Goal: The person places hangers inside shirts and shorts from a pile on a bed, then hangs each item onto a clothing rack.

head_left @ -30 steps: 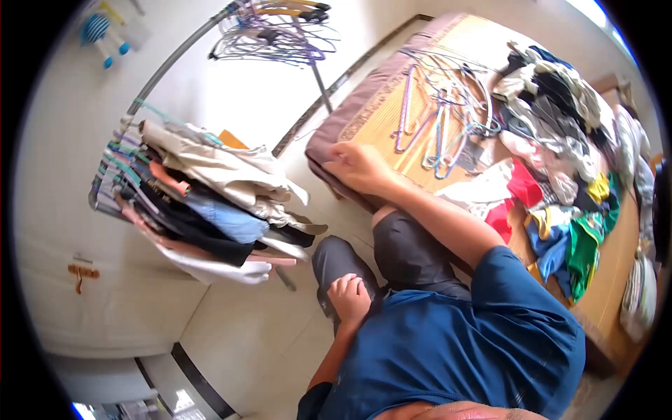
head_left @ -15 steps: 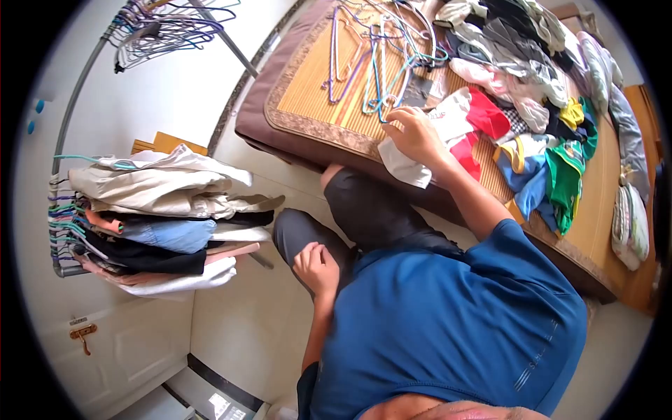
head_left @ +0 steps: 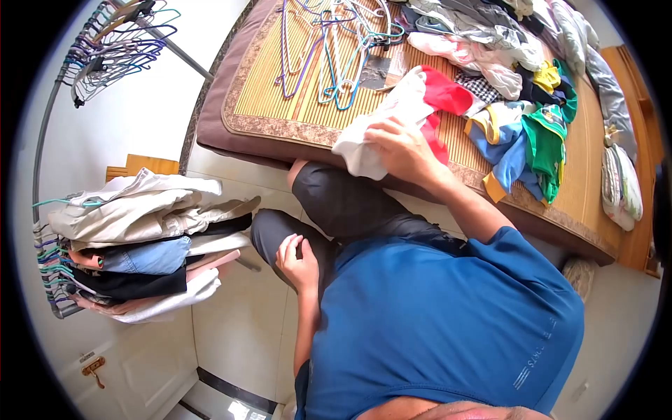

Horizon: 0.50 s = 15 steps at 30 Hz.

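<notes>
My right hand [head_left: 399, 143] is closed on the white part of a red and white garment [head_left: 402, 105], a T-shirt by its look, at the near edge of the bed. Its red part spreads to the right. My left hand [head_left: 297, 262] rests on my left knee, fingers loosely bent and apart, holding nothing. Beyond the garment several loose wire hangers [head_left: 343, 59] lie tangled on the bed mat. Right of it are a blue and yellow garment [head_left: 505, 140] and a green garment [head_left: 544, 143].
The bed [head_left: 241, 112] has a bamboo mat with a brown border. A clothes heap [head_left: 483, 42] covers its far right. On my left a metal rack [head_left: 43, 140] carries bare hangers [head_left: 119, 52] above and hung clothes [head_left: 140, 224] below. A white door [head_left: 150, 350] stands behind.
My right hand has come down onto the white cloth, with the garment's near edge shifted. My left hand has turned a little on the knee. The whole view has swung slightly.
</notes>
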Motion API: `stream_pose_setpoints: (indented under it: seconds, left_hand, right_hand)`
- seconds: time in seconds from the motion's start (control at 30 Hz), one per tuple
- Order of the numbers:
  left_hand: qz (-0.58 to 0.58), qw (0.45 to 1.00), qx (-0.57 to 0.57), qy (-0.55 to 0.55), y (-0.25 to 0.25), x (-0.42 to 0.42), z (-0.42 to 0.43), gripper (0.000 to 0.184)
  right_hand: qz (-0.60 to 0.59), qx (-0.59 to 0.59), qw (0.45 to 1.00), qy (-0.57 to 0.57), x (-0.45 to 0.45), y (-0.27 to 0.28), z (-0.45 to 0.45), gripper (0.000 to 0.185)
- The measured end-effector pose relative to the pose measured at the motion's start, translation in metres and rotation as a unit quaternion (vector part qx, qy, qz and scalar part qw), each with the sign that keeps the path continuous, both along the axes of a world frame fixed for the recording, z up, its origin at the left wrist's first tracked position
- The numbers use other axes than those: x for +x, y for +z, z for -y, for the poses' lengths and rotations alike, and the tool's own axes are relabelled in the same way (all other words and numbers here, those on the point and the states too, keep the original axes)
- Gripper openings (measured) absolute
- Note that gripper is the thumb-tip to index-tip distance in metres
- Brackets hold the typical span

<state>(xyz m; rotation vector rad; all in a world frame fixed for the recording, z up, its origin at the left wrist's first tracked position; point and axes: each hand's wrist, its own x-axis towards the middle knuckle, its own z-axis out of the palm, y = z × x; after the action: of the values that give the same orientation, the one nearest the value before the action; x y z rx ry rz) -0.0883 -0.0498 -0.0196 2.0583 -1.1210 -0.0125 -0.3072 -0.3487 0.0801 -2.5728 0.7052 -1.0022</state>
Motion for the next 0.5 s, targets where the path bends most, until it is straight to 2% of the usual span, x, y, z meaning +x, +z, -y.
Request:
stream_pose_setpoints:
  seconds: [0.03, 0.07, 0.13, 0.17, 0.2, 0.23, 0.27, 0.33, 0.37, 0.47, 0.5]
  left_hand:
    - [-0.119, 0.992, -0.037, -0.003, 0.014, -0.002, 0.011, 0.017]
    - [-0.269, 0.962, -0.027, 0.022, 0.029, -0.009, 0.017, 0.019]
    - [-0.495, 0.868, -0.043, -0.015, 0.039, -0.006, 0.029, 0.035]
    - [-0.634, 0.764, -0.099, -0.059, 0.046, -0.007, 0.034, 0.046]
    - [-0.750, 0.636, -0.154, -0.100, 0.056, -0.008, 0.041, 0.056]
    - [-0.828, 0.533, -0.128, -0.117, 0.057, 0.001, 0.052, 0.068]
    - [-0.839, 0.498, -0.130, -0.176, 0.061, 0.002, 0.059, 0.067]
    - [-0.812, 0.549, -0.097, -0.174, 0.064, -0.003, 0.058, 0.068]
    - [-0.751, 0.632, -0.061, -0.182, 0.054, 0.003, 0.054, 0.059]
    - [-0.719, 0.683, -0.034, -0.124, 0.012, 0.018, 0.033, 0.042]
    - [-0.734, 0.671, -0.054, -0.088, 0.011, 0.013, 0.033, 0.034]
  right_hand:
    - [0.028, 0.040, 0.998, 0.045, 0.009, 0.011, -0.010, 0.029]
    - [0.044, 0.067, 0.993, 0.082, 0.017, 0.019, -0.023, 0.029]
    - [0.076, 0.115, 0.974, 0.180, 0.036, 0.019, -0.050, 0.029]
    - [0.067, 0.137, 0.960, 0.234, 0.044, 0.022, -0.065, 0.029]
    - [0.058, 0.160, 0.942, 0.290, 0.051, 0.026, -0.080, 0.028]
    - [0.054, 0.158, 0.924, 0.345, 0.059, 0.013, -0.093, 0.027]
    - [0.038, 0.171, 0.907, 0.384, 0.065, 0.003, -0.105, 0.026]
    - [0.057, 0.192, 0.885, 0.421, 0.070, 0.004, -0.120, 0.024]
    - [0.060, 0.194, 0.884, 0.422, 0.068, 0.009, -0.120, 0.021]
    - [0.057, 0.182, 0.938, 0.289, 0.052, 0.010, -0.102, 0.019]
    - [0.054, 0.147, 0.963, 0.220, 0.050, 0.004, -0.090, 0.021]
